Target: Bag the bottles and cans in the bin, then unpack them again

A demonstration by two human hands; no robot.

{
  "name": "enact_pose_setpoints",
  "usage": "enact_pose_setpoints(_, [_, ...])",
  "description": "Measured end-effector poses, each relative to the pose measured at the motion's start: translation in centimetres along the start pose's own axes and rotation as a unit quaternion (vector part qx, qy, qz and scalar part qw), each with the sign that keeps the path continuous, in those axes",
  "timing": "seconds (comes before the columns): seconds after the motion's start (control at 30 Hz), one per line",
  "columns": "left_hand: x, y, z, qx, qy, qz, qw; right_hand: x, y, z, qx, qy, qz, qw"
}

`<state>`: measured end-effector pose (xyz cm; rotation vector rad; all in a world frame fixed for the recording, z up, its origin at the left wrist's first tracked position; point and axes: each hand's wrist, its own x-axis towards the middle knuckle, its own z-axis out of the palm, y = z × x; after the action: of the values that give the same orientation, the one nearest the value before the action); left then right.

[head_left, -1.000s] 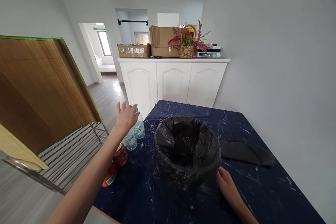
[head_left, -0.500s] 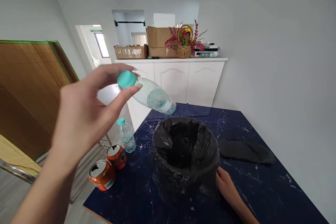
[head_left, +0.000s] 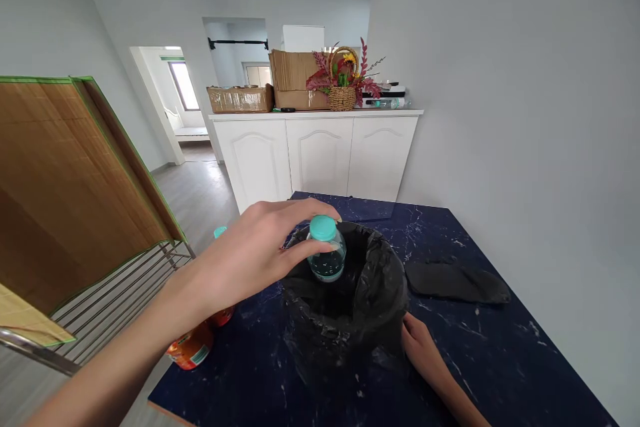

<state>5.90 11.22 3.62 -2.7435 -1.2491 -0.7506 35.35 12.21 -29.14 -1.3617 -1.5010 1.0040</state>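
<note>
My left hand grips a clear plastic bottle near its teal cap. The bottle hangs upright in the mouth of a bin lined with a black bag, its lower part inside. At the bin's right side my right hand rests against the bag, its fingertips partly hidden. Behind my left forearm are two orange cans, partly covered, and the teal cap of another bottle.
The bin stands on a dark blue marbled table. A folded black bag lies to its right. Beyond are a white cabinet with cardboard boxes and a flower basket. A metal rack stands at the left.
My left hand has moved down and right, bringing the bottle from a tilted position above the bin to upright in its mouth. My left forearm now covers much of the cans and other bottle.
</note>
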Motion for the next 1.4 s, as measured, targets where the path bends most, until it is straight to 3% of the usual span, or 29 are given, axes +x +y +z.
enact_pose_setpoints(0.3, [0.7,-0.9,2.8,-0.01,-0.071,0.008,0.997,0.0,0.1,0.0,0.002,-0.009,0.0,1.0])
enact_pose_setpoints(0.57, [1.8,-2.4,4.6,0.039,-0.185,0.003,0.982,0.0,0.4,0.2,-0.013,-0.018,0.008,1.0])
enact_pose_setpoints(0.67, [1.8,-2.8,4.7,0.018,-0.182,0.008,0.983,0.0,0.3,0.2,-0.018,-0.022,0.01,1.0])
enact_pose_setpoints(0.73, [1.6,-3.3,4.3,0.003,-0.144,-0.005,0.99,0.0,0.2,0.2,-0.017,-0.027,0.014,0.999])
enact_pose_setpoints(0.9, [0.0,-6.0,2.6,0.057,-0.02,-0.061,0.996,0.0,0.3,0.2,-0.009,-0.042,0.027,0.999])
enact_pose_setpoints(1.0, [-1.8,-8.8,1.7,0.133,0.011,-0.136,0.982,0.0,0.5,0.2,-0.004,-0.042,0.03,0.999])
enact_pose_setpoints(1.23, [-6.5,-15.3,2.2,0.244,-0.088,-0.308,0.915,-0.1,0.8,0.2,-0.014,-0.039,0.018,0.999])
enact_pose_setpoints(1.4, [-8.1,-16.4,3.9,0.207,-0.127,-0.339,0.909,-0.2,1.0,0.2,-0.02,-0.033,0.019,0.999])
